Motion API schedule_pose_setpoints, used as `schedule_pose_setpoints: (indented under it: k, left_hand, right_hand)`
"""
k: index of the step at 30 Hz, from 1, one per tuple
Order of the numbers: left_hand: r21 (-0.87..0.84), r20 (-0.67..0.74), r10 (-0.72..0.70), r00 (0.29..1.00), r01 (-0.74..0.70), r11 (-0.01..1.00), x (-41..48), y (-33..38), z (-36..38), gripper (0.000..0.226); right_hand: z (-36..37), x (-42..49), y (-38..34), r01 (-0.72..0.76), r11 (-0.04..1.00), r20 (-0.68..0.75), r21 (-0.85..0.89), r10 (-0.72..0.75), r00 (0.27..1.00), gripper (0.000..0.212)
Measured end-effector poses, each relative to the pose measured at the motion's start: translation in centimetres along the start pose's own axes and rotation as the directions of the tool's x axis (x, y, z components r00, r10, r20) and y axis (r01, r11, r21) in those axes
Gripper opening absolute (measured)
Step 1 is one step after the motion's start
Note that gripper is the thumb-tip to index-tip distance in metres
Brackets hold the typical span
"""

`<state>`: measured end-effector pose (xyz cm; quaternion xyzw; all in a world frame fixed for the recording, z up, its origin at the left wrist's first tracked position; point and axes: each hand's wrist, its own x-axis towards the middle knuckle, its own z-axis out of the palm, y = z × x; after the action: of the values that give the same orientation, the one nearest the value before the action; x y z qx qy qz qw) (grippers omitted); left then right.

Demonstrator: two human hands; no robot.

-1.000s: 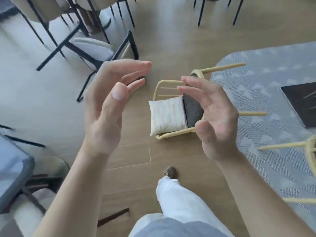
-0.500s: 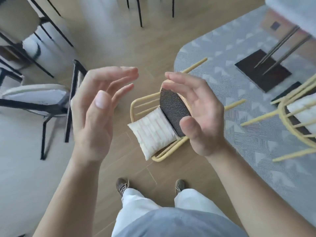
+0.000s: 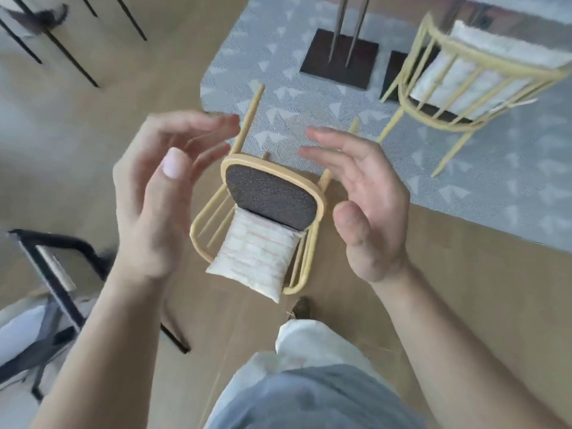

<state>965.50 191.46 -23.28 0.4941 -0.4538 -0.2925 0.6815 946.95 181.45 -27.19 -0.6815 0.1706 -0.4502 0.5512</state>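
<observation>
Where the wood floor (image 3: 464, 289) meets the grey patterned rug (image 3: 495, 168), a yellow chair (image 3: 269, 193) lies tipped on its back. Its dark seat faces the camera and its legs point away, over the rug edge. It sits mid-frame, just ahead of the person's feet, and shows in the gap between the two raised hands. Second yellow chair (image 3: 448, 125) stands upright on the rug, far right, with a pale cushion in it, well apart from the tipped one. Black-framed chair (image 3: 55, 238) is down on its side at the left edge, partly blurred. Two dark base plates (image 3: 339, 60) with thin metal legs sit on the rug up top. Left hand (image 3: 154, 212) and right hand (image 3: 371, 212) are both up, palms facing each other, holding nothing and touching nothing. Left fingers (image 3: 198, 125) are loosely spread and slightly curved, with motion blur at the tips. Right fingers (image 3: 337, 140) are likewise spread and relaxed. Striped pillow (image 3: 257, 255) rests on the tipped chair's backrest, butted against the seat. One shoe (image 3: 301, 308) shows just below the pillow.
</observation>
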Motion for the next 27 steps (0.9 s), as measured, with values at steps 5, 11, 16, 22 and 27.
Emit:
schedule_pose_setpoints:
  k: [5,11,16,22,27]
  left_hand:
    - [-0.027,0.036,0.003,0.999,-0.002,1.000,1.8,-2.1,-2.8,0.042]
    - [-0.051,0.130,-0.057,0.990,0.064,0.997,4.9,-5.4,-7.0,0.039]
    - [-0.079,0.277,-0.055,0.959,0.080,0.994,7.5,-9.5,-10.4,0.039]
    - [-0.111,0.407,-0.056,0.912,0.110,0.988,8.1,-17.1,-13.3,0.042]
    - [-0.025,0.427,-0.185,0.885,0.217,0.976,5.2,-28.5,-14.9,0.046]
  right_hand:
    - [1.1,1.8,1.6,-0.018,0.998,-0.061,-0.056,0.014,0.998,0.071]
    - [4.2,2.8,3.6,-0.073,0.984,-0.140,-0.164,0.051,0.989,0.070]
    - [7.1,2.5,6.2,-0.105,0.958,-0.265,-0.266,0.032,0.964,0.064]
    - [9.5,-0.4,12.7,-0.162,0.940,-0.445,-0.302,0.012,0.895,0.070]
    - [10.5,-5.4,24.6,-0.384,0.895,-0.476,-0.227,0.242,0.846,0.076]
